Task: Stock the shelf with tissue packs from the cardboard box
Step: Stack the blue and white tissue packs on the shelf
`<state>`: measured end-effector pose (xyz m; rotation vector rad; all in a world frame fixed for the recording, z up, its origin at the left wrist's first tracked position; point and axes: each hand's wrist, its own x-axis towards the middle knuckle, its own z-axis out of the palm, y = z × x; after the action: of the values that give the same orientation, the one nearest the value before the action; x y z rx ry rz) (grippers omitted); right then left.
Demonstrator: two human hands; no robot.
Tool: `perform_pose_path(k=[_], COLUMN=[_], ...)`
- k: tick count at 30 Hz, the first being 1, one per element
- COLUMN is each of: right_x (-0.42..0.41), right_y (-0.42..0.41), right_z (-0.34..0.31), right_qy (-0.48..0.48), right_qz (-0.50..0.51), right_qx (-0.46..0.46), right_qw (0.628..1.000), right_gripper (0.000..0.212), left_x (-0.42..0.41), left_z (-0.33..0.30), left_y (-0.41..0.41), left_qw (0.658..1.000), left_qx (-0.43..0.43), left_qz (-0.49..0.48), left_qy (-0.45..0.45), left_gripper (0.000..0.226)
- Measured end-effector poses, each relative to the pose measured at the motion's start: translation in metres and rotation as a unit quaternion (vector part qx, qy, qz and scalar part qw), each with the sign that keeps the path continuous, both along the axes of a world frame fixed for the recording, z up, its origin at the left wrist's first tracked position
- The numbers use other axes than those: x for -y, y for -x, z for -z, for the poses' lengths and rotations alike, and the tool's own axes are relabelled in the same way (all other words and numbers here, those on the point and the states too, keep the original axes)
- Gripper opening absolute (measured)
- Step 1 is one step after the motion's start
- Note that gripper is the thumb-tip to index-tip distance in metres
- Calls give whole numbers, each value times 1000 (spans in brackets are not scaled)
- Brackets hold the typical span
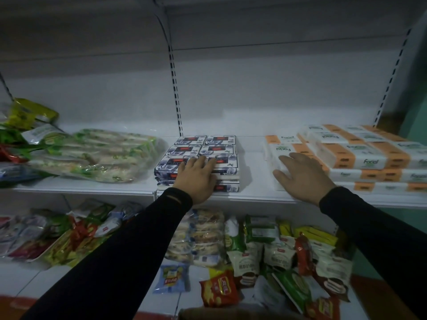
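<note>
Currently at white shelf (254,192), both arms in black sleeves reaching forward. Left hand (196,179) laid palm down, fingers spread and fairly straight, on front of blue-and-white patterned tissue packs (196,150); nothing gripped. Packs stacked in two columns at shelf centre, rows running back toward rear panel. Right hand (302,176) flat against orange-and-white tissue packs (360,155), fingers extended, thumb out to the left on front white pack; pressing or touching, not clasping. Orange-and-white packs piled in layers on right part of same shelf, apart from patterned stack with bare shelf between. Green-printed clear bags (97,155) lying on shelf to left. Mixed snack packets (265,250) on lower shelf below. Brown edge at bottom of view, possibly cardboard box (231,314); cannot tell for certain.
</note>
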<state>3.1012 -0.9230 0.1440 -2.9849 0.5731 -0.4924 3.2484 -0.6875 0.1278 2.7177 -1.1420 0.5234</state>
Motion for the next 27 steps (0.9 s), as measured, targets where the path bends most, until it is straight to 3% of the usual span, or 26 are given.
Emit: perform_pose_path(k=[12,20,27], right_x=[-72,-96,-102], right_y=[96,158,179], right_z=[23,119,249], right_qy=[-99,-146,-249], right_qz=[-97,-83,-22], right_qx=[70,5,-159], right_qw=[988,986,955], right_gripper=[57,58,60], left_x=[-47,-71,-65], left_z=[-1,101,217], left_y=[109,171,183], left_qw=[993,975,933], left_qx=[-83,-206,-356], left_qz=[52,67,23], left_qy=[60,55,-56], left_gripper=[54,56,55])
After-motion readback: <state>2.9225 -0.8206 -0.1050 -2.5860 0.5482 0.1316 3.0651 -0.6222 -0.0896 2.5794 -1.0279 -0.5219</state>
